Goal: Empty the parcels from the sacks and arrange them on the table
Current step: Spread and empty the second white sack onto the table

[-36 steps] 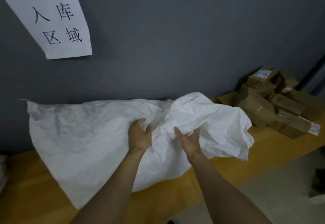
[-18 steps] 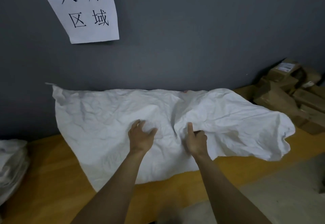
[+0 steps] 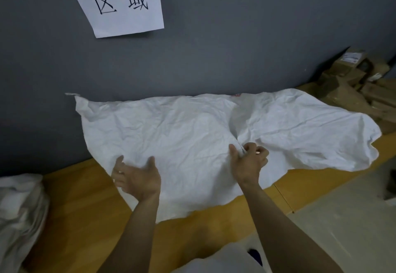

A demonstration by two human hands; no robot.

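Observation:
A crumpled white sack [image 3: 182,135] lies spread flat on the yellow wooden table [image 3: 85,219], against the grey wall. My right hand [image 3: 249,161] pinches a fold of the sack near its middle. Lifted just off the sack's near left part, my left hand [image 3: 137,176] holds nothing, its fingers loosely spread. A heap of brown cardboard parcels [image 3: 351,88] with white labels sits at the table's far right end, beyond the sack.
More white sacks [image 3: 19,204] lie piled at the left edge of the table. A paper sign [image 3: 122,2] with black characters hangs on the grey wall. Pale floor [image 3: 347,219] runs along the table's near right side.
The sack has been spread flatter and wider over the table. My left hand has let go and moved left, off the cloth. My right hand now pinches a fold.

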